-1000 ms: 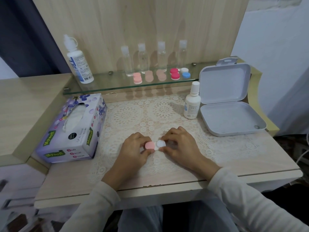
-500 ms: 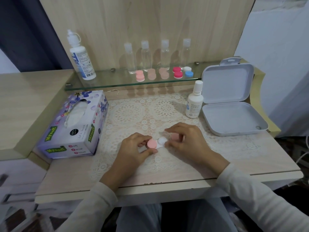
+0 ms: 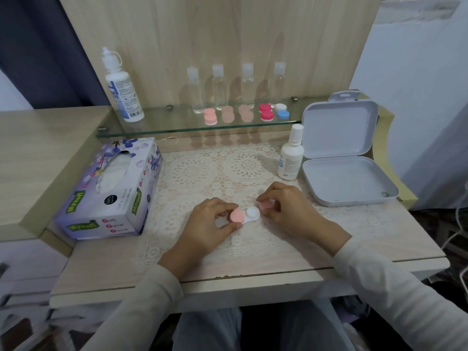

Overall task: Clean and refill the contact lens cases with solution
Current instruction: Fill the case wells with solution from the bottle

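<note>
On the lace-covered surface (image 3: 354, 249) the lens case (image 3: 246, 218) lies left-to-right, left hand (image 3: 207, 224) pinching its capped end, right hand (image 3: 291, 214) gripping the loose cap (image 3: 264, 205) just right of the open well (image 3: 253, 212).

The lens case (image 3: 252, 214) was white, with one well capped in salmon pink, and the loose cap (image 3: 265, 204) was a paler pink. The tissue box (image 3: 114, 193) was lilac with purple flowers and green labels. A cream lace mat (image 3: 200, 171) patterned in round rosettes covered the pale wood-grain worktop (image 3: 101, 264). The small bottle (image 3: 290, 158) was white with blue print, the hinged box (image 3: 349, 183) pale grey.
</note>
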Tool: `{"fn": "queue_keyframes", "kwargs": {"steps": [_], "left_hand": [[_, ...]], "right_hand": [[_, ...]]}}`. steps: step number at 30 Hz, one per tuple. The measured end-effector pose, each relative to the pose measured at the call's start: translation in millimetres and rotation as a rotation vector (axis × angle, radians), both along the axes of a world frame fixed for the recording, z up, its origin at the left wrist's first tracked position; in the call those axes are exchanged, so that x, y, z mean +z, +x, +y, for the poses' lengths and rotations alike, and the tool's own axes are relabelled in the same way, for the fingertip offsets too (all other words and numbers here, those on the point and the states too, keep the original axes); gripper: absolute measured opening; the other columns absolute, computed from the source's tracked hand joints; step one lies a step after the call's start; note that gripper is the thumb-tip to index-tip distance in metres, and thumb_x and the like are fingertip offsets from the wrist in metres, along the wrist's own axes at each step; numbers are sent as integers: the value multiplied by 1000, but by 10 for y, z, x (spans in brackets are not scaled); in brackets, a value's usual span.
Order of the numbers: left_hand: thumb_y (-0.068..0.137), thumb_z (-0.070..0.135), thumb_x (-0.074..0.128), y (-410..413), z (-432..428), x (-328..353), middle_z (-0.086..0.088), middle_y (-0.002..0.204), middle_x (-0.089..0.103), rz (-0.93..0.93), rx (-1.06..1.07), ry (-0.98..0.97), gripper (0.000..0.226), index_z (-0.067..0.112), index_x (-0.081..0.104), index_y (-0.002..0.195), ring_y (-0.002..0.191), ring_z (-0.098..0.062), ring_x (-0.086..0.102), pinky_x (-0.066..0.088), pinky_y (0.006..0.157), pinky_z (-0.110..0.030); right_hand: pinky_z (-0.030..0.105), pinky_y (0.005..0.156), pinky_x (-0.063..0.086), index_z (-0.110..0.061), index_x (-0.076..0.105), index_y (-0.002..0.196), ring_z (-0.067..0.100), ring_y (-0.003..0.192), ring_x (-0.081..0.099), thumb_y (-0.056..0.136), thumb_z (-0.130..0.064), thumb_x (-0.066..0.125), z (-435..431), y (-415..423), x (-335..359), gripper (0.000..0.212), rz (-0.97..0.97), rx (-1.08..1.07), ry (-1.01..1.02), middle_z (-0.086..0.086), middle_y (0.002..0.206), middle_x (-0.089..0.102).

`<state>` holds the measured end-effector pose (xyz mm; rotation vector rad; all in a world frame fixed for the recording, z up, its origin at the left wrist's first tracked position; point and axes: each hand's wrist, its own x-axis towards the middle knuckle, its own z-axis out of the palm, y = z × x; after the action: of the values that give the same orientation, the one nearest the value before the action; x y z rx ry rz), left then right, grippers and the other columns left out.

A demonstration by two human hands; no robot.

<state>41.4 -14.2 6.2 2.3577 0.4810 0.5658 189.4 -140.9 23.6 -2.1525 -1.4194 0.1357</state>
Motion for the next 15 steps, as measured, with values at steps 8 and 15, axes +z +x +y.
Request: {"fn": "queue_keyframes", "kwargs": {"steps": [8, 15], "left_hand": [[76, 18, 74, 31, 36, -24, 1, 97, 64, 16, -37, -7, 30, 15, 69, 106, 91, -12, 56, 44, 84, -21], [73, 49, 55, 3, 18, -43, 12, 93, 58, 17, -59, 9, 45, 22, 68, 106, 92, -11, 54, 39, 84, -22]], "right_hand": [[24, 75, 47, -8, 67, 108, 16, 76, 55, 78, -1, 64, 16, -88, 140, 31, 27, 95, -38, 7, 103, 60], [20, 64, 41, -15, 71, 104, 16, 76, 54, 81, -7, 63, 96, -122, 132, 25, -62, 189, -109, 7, 90, 65]]}}
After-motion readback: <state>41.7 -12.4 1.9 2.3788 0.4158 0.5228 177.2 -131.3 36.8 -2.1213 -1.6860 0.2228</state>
